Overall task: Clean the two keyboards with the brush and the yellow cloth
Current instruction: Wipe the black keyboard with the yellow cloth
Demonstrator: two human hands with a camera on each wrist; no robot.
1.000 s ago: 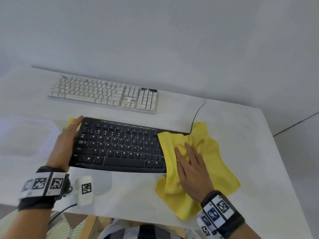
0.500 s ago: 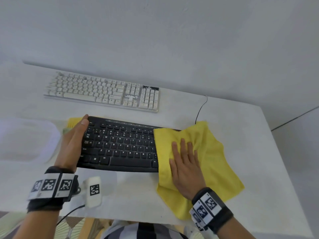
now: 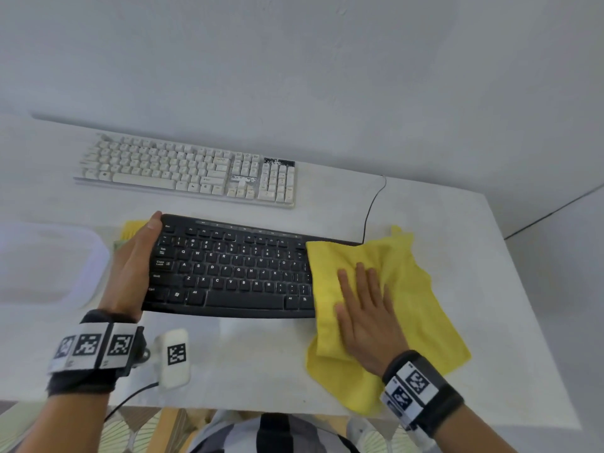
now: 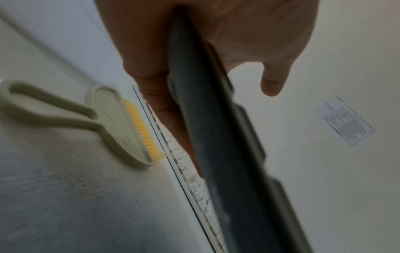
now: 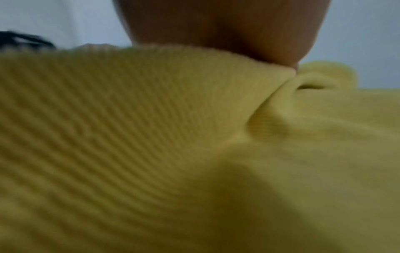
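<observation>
The black keyboard (image 3: 228,269) lies in front of me, and the white keyboard (image 3: 186,171) sits behind it by the wall. My left hand (image 3: 137,256) grips the black keyboard's left end, thumb on its far corner; in the left wrist view the keyboard's edge (image 4: 227,154) runs between thumb and fingers. The yellow cloth (image 3: 415,282) covers the black keyboard's right end and the table beside it. My right hand (image 3: 362,289) presses flat on the cloth (image 5: 173,137), fingers straight. The pale green brush (image 4: 112,123) with yellow bristles lies on the table left of the keyboards, mostly hidden behind my left hand in the head view.
A translucent plastic tub (image 3: 49,263) stands at the left. A black cable (image 3: 372,207) runs from the black keyboard to the table's back edge. The table's right edge (image 3: 529,305) is near the cloth. A printed label (image 4: 344,121) is stuck on the wall.
My right hand has slid the cloth over the black keyboard's right end, and the cloth now lies flatter and more spread out. My left hand keeps its hold on the left end.
</observation>
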